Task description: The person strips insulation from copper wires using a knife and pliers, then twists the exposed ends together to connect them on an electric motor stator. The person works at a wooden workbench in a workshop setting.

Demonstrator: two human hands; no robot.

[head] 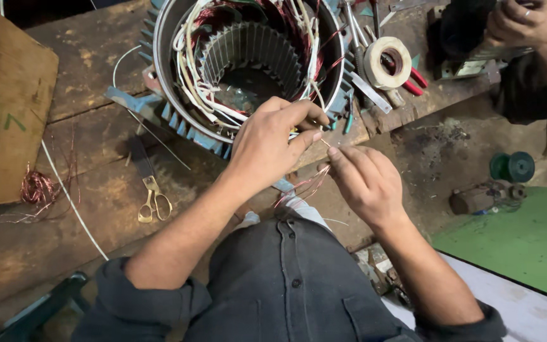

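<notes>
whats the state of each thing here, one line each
left hand: pinching thin wires at the motor's rim
right hand: pinching copper strands
motor stator: open, windings exposed
scissors: closed, flat on bench
tape roll: lying flat
loose copper wire: tangled

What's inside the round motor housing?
Inside the motor housing: a slotted stator core, with white sleeved leads and reddish copper windings looped around its rim. The left hand covers the near rim; the slot contents are too dark to tell.
</notes>
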